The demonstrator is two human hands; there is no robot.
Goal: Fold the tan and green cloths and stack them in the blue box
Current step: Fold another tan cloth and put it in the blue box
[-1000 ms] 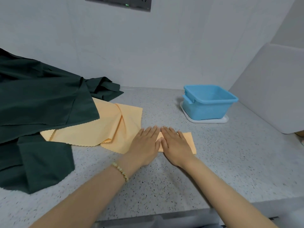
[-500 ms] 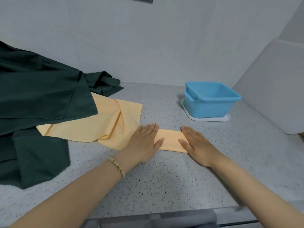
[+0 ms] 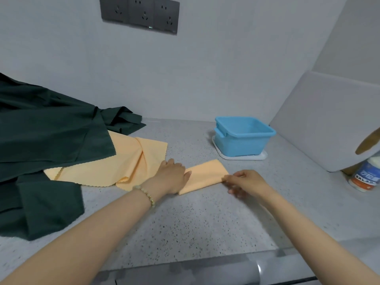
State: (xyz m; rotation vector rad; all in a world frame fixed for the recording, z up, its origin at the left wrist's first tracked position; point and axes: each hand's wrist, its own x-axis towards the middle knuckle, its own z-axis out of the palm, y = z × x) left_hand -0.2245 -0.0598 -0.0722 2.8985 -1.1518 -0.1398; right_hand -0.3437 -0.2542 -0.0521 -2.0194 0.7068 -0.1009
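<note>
Speckled grey counter [image 3: 195, 223] against a pale wall [image 3: 205, 79]; blue box [image 3: 240, 147] stands on a white tray [image 3: 261, 156] toward the back, nothing seen inside it. Folded tan cloth [image 3: 205, 175]: narrow strip lying flat just in front of the box and slightly to its left, not touching it. Left hand [image 3: 170, 175] rests on the strip's end farther from the box, thumb lying on the fabric; fingers foreshortened, cannot tell whether straight or curled. Right hand [image 3: 246, 182] at the end nearer the box, thumb and forefinger pinched on the corner layers; remaining fingers blurred. Second tan cloth [image 3: 123, 161] loose and creased, well left of the box, partly under the green cloth [image 3: 51, 140], which is heaped farther left again. Judgement: fabric thin, light, limp, probably slick on itself; layers would slide apart if lifted by one corner, so hold both ends or support the whole stack. Bare counter between strip and box gives a short open path; box rim must be cleared from above. Bottle [image 3: 366, 177], right of the box, sits outside that path
</note>
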